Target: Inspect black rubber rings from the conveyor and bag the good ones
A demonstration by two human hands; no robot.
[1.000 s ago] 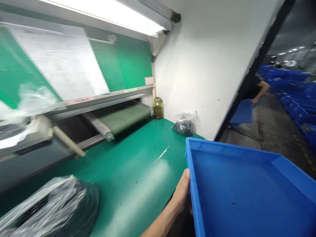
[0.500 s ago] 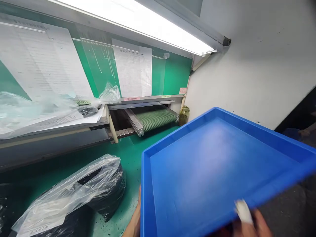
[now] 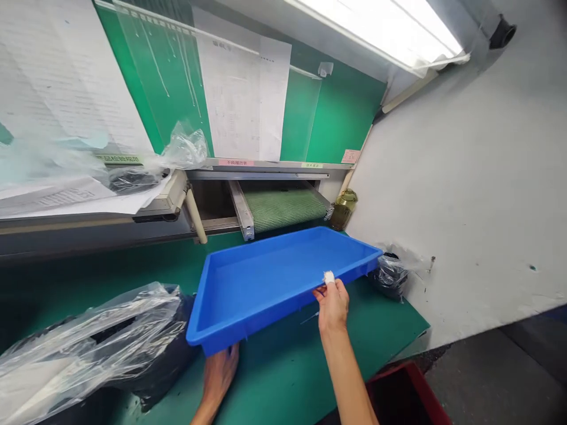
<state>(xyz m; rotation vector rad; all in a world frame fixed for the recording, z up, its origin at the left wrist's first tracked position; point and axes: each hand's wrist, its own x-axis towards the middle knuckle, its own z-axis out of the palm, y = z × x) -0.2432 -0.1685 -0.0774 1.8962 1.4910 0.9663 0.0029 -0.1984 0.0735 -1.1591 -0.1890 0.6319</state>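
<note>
A shallow blue plastic tray [image 3: 266, 277] with nothing in it is held above the green tabletop [image 3: 266, 378], below the mouth of a green conveyor belt [image 3: 286, 206]. My right hand [image 3: 333, 304] grips the near rim toward its right end, thumb on top with white tape wrapped round it and fingers underneath. My left hand [image 3: 220, 369] is under the near left corner, holding the tray from below; its fingertips are hidden by the tray. Left of the tray lies a clear plastic bag [image 3: 133, 336] with black contents.
A smaller bag of black items [image 3: 392, 271] sits by the white wall at right, and a yellowish jar [image 3: 344, 209] stands beside the conveyor. Papers and crumpled plastic [image 3: 186, 144] lie on the left shelf. A red bin [image 3: 407, 395] is below the table's right edge.
The tray has moved forward and left, away from me, and levelled out over the table near the conveyor. Both hands moved with it, and the view has shifted.
</note>
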